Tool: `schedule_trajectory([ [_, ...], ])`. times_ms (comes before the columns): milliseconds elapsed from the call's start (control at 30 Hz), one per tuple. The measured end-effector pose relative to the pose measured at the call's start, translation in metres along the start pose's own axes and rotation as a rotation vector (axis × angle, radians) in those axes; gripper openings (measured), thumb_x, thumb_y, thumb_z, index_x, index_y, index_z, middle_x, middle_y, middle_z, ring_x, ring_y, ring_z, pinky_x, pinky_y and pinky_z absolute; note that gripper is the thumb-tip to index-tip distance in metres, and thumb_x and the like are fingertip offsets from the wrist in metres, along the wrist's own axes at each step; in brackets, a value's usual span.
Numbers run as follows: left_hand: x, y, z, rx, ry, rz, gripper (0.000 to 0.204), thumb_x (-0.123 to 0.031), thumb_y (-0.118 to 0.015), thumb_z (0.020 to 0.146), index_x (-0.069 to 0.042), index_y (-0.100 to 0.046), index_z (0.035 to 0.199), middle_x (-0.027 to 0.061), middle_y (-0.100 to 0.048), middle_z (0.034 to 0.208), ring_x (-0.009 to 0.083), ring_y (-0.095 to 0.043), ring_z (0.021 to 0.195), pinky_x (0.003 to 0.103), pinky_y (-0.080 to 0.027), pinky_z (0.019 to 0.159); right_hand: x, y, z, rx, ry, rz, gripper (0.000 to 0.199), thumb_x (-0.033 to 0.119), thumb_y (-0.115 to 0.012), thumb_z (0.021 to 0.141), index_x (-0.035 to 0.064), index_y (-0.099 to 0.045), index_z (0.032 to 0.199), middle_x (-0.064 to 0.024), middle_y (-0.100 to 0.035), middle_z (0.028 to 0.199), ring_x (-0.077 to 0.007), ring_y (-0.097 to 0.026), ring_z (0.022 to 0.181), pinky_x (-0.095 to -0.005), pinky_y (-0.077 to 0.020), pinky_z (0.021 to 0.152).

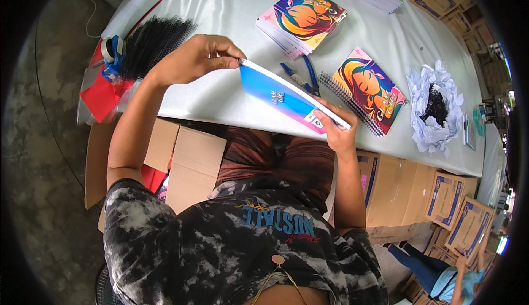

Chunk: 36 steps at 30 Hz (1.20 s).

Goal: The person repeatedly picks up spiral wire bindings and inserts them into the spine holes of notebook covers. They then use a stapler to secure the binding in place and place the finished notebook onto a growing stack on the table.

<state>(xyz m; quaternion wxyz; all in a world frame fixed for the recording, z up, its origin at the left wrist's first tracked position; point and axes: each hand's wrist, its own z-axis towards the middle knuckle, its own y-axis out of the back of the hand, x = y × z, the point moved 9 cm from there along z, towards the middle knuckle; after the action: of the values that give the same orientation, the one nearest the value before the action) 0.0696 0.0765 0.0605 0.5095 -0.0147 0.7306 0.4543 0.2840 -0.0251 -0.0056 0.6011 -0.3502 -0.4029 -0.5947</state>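
A thin notebook (278, 100) with a blue-to-pink cover is held tilted above the table's near edge, its white page edges facing up. At its left end, the thumb and fingers of my left hand (203, 59) pinch the corner. My right hand (337, 127) grips the opposite end, thumb on the cover. Just beyond it lie blue-handled pliers (312, 76). Right of them is a spiral-bound notebook (370, 87) with a colourful illustrated cover. A stack of similarly covered notebooks (303, 19) sits farther back. Whether a coil is in the held notebook cannot be made out.
Black spiral coils (151, 46) are piled at the left beside a blue tape dispenser (114, 57). Crumpled white paper (421, 123) surrounds more black coils at the right. An open cardboard box (193, 164) stands below the table. Another person (457, 277) handles cartons at lower right.
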Motion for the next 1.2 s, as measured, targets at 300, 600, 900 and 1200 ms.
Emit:
schedule_trajectory([
  [300, 0.001, 0.001, 0.005, -0.047, -0.046, 0.022, 0.023, -0.009, -0.066, 0.080, 0.001, -0.056, 0.099, 0.0082, -0.062, 0.086, 0.0158, -0.058, 0.081, 0.029, -0.046, 0.078, -0.005, 0.003, -0.001, -0.014, -0.021, 0.032, 0.024, -0.001, -0.062, 0.082, -0.0042, -0.063, 0.105, -0.0135, -0.066, 0.100, -0.0120, -0.061, 0.085, -0.0238, -0.0477, 0.076],
  [600, -0.034, 0.006, -0.001, -0.390, -0.273, 0.445, 0.021, -0.009, -0.062, 0.082, -0.004, -0.061, 0.102, 0.0099, -0.062, 0.098, 0.0256, -0.057, 0.096, 0.037, -0.045, 0.083, -0.010, -0.005, -0.007, 0.005, -0.107, -0.014, 0.026, -0.001, -0.059, 0.083, -0.0036, -0.061, 0.108, -0.0118, -0.066, 0.100, -0.0085, -0.059, 0.083, -0.0227, -0.0468, 0.075],
  [900, -0.051, -0.011, 0.000, -0.289, -0.276, 0.939, 0.033, -0.018, -0.069, 0.072, -0.006, -0.057, 0.100, 0.0070, -0.059, 0.099, 0.0249, -0.055, 0.096, 0.035, -0.044, 0.081, -0.002, -0.010, -0.007, -0.005, 0.113, -0.163, 0.035, -0.012, -0.053, 0.075, -0.0040, -0.061, 0.108, -0.0166, -0.064, 0.107, -0.0242, -0.063, 0.099, -0.0297, -0.0478, 0.086],
  [1200, -0.033, -0.011, 0.004, -0.074, -0.116, 0.868, 0.030, -0.009, -0.069, 0.070, -0.005, -0.058, 0.097, 0.0068, -0.059, 0.095, 0.0244, -0.056, 0.095, 0.035, -0.045, 0.082, -0.007, -0.011, -0.012, -0.028, 0.030, -0.112, 0.033, -0.008, -0.057, 0.077, -0.0038, -0.061, 0.109, -0.0169, -0.064, 0.107, -0.0237, -0.064, 0.097, -0.0294, -0.0484, 0.084],
])
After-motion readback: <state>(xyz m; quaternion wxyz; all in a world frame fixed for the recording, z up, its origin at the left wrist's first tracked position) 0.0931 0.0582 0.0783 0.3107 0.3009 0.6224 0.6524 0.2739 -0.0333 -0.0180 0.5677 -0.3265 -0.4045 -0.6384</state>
